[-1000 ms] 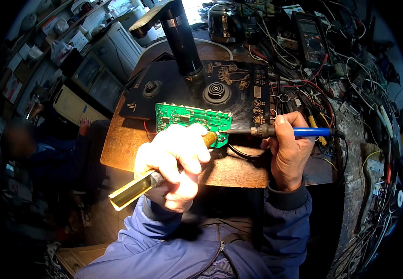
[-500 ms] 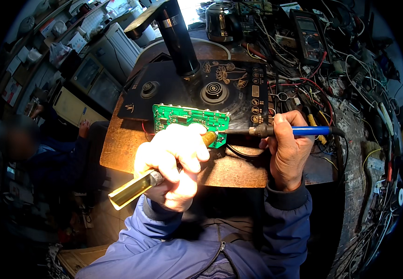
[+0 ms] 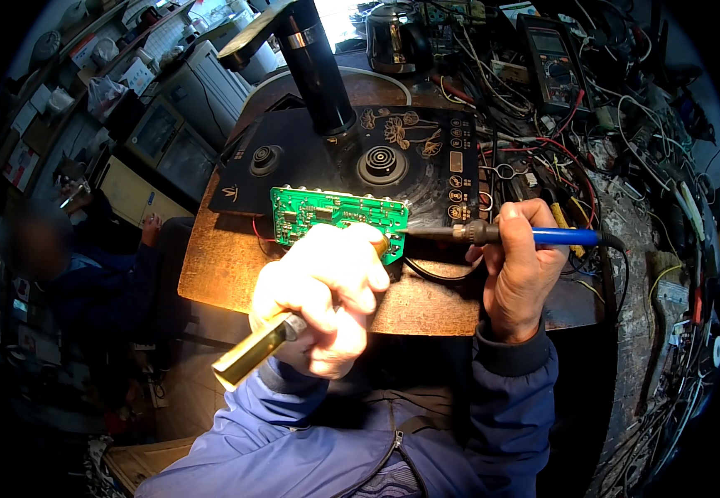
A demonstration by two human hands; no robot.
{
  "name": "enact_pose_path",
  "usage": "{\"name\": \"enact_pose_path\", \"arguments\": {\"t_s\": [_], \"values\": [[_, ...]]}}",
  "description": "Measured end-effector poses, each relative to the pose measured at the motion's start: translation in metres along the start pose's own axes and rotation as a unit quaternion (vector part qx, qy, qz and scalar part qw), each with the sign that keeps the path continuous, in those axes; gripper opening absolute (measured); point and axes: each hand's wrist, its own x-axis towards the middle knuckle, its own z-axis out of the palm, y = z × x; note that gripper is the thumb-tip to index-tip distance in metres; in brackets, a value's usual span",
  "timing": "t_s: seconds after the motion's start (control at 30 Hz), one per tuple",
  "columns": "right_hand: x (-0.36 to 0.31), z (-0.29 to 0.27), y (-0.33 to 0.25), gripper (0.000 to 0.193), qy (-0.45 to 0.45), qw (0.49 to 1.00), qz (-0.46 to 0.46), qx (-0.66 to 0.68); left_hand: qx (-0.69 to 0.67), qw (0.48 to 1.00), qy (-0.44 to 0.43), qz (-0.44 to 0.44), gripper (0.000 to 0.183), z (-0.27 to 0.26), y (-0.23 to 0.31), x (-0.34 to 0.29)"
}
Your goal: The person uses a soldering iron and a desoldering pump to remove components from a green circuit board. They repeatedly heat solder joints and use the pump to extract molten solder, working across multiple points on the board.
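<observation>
My left hand, brightly lit, is closed around a gold-coloured solder sucker. Its rear tube sticks out toward the lower left, while the front end shows just past my fingers, close against a green circuit board. The board stands tilted in front of a black cooktop with its soldered side toward me; my hand covers its lower part. In my right hand is a soldering iron with a blue handle, held like a pen. Its thin tip points left at the board's right edge; whether it touches cannot be made out.
The black cooktop lies on a wooden table, with a black cylinder standing behind. A multimeter, tangled wires and a brush crowd the right side. Another person sits at the left.
My left hand has moved a little to the right with the solder sucker, hiding more of its front end. The soldering iron has shifted slightly right, its tip drawn back toward the board's edge.
</observation>
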Motion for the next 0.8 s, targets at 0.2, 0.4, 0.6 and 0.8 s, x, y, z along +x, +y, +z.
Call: {"name": "enact_pose_path", "arguments": {"t_s": [0.2,0.4,0.6,0.8], "values": [[0.002,-0.001,0.002,0.018,0.044,0.998,-0.031,0.037,0.021,0.999,-0.031,0.01,0.027,0.009,-0.004,0.004],[0.003,-0.001,0.002,0.02,0.047,0.998,-0.032,0.021,0.03,0.998,0.058,0.009,0.022,0.008,-0.004,0.001],[0.002,0.0,0.003,0.019,0.046,0.998,-0.029,0.034,-0.186,0.952,0.23,-0.074,0.018,-0.036,0.03,0.009],[0.002,0.0,0.002,0.018,0.048,0.998,-0.021,0.047,-0.286,0.877,0.299,-0.244,0.049,-0.087,0.058,-0.002]]}}
